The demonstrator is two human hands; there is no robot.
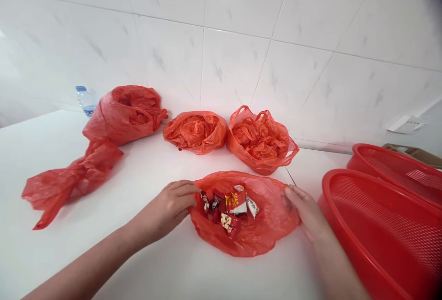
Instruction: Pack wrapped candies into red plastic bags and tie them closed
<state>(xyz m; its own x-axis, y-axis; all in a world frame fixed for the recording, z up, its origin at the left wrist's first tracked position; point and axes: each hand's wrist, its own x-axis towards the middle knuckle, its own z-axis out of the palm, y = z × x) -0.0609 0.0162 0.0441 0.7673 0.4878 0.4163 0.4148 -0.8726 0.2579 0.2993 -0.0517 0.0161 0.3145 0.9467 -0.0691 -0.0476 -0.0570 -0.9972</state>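
A red plastic bag (pixel 269 240) lies spread wide on the white table in front of me. Inside it sit several small wrapped snack packets (pixel 236 203), mostly red, some with white or yellow print, gathered toward the bag's left half. My left hand (pixel 174 205) grips the bag's left rim, its fingertips curled over the edge. On the opposite side, my right hand (pixel 307 210) pinches the right rim, with the thumb on the inside and the other fingers partly hidden behind the plastic.
Two red plastic bags, a left one (pixel 195 132) and a right one (pixel 262 143), stand against the tiled wall. A larger red bag (pixel 120 113), a knotted red bag (pixel 74 175) and a bottle (pixel 85 101) are at left. Red mesh baskets (pixel 373 226) occupy the right side.
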